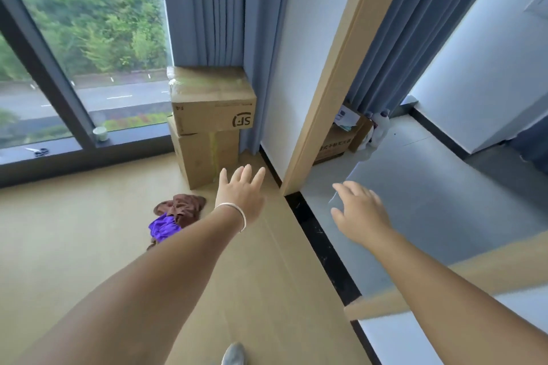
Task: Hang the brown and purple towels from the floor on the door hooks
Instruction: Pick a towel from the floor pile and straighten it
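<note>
**Towels on the floor, both hands empty and outstretched**

The brown towel [181,207] and the purple towel [163,227] are seen crumpled together in one heap on the wooden floor [74,246], just in front of the stacked cardboard boxes [207,124], on the window side of them. The brown one is bunched nearer the boxes; the purple one is tucked against it on the far side from the boxes and is partly hidden behind the left forearm. Their loose, folded state suggests they were dropped rather than laid out, so an edge would probably have to be found before either can be hung.

The left hand [240,194] is held out above the floor beside the lower box, fingers spread and straight, nothing gripped; a silver bangle [237,213] is worn at its wrist. It is judged to be extended toward the heap, which it does not touch. The right hand [360,213] is likewise held flat and empty, well to the other side of the boxes, past the door frame [326,98] and over the grey floor [430,201] beyond the dark threshold [320,246].

No door hooks are shown. Neither towel has been lifted, so the task is judged to be at its start, with a reach down to the heap called for first.
</note>
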Demonstrator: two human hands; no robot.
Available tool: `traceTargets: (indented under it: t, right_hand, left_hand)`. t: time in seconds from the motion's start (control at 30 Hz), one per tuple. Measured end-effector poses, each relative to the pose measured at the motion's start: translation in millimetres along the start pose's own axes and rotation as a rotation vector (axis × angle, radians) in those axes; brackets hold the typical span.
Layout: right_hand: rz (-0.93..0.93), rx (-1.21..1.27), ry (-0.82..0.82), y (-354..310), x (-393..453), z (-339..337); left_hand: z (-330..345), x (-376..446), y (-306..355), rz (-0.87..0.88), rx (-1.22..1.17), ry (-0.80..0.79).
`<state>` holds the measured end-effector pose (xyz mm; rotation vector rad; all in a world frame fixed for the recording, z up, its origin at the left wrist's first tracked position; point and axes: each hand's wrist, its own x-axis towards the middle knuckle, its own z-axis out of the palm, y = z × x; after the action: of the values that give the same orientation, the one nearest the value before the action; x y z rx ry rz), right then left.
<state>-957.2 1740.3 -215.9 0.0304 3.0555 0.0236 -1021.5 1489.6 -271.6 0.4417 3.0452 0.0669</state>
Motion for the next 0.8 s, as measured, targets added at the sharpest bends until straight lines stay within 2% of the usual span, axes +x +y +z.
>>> traceTargets:
  t: [0.43,0.67,0.8]
  right_hand:
    - [-0.451,0.072,-0.17,-131,194,74]
    - [-0.753,0.008,-0.307,-178,287,126]
    - [-0.901,-0.087,-0.366,-204,323,169]
  left_hand:
    - [58,17,-137,-0.522,0.049,-0.168]
    - [110,21,-160,-0.871,-0.058,-0.347]
    - [155,25,-161,-0.976,-0.149,-0.372]
